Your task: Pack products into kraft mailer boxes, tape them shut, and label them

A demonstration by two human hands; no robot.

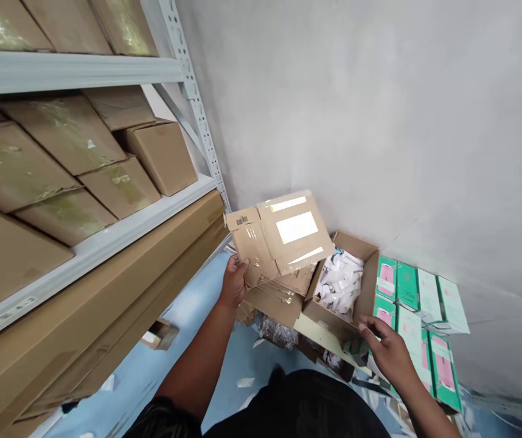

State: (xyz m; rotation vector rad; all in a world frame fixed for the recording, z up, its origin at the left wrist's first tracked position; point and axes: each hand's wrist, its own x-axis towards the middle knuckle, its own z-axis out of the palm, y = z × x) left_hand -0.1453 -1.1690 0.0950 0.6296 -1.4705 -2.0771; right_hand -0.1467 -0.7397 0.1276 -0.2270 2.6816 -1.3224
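My left hand (234, 281) grips the lower left edge of a flattened cardboard box (267, 255), thumb on top. White labels, a barcode and shiny clear tape show on the cardboard. To the right, an open carton (370, 255) holds crumpled white paper or wrapping (341, 283). My right hand (382, 347) is at the near right corner of that carton, fingers apart and slightly bent. Whether its fingertips touch the carton I cannot tell. Beneath the flattened box lie more pieces of folded cardboard (283, 304).
A metal shelf rack (73, 72) stacked with taped cardboard boxes (163, 155) fills the left side. Green and white boxes (407, 292) with pink panels stand at the right against a grey wall (356, 109). Bubble wrap (277, 333) and paper scraps (245, 382) lie on the blue floor (151, 371).
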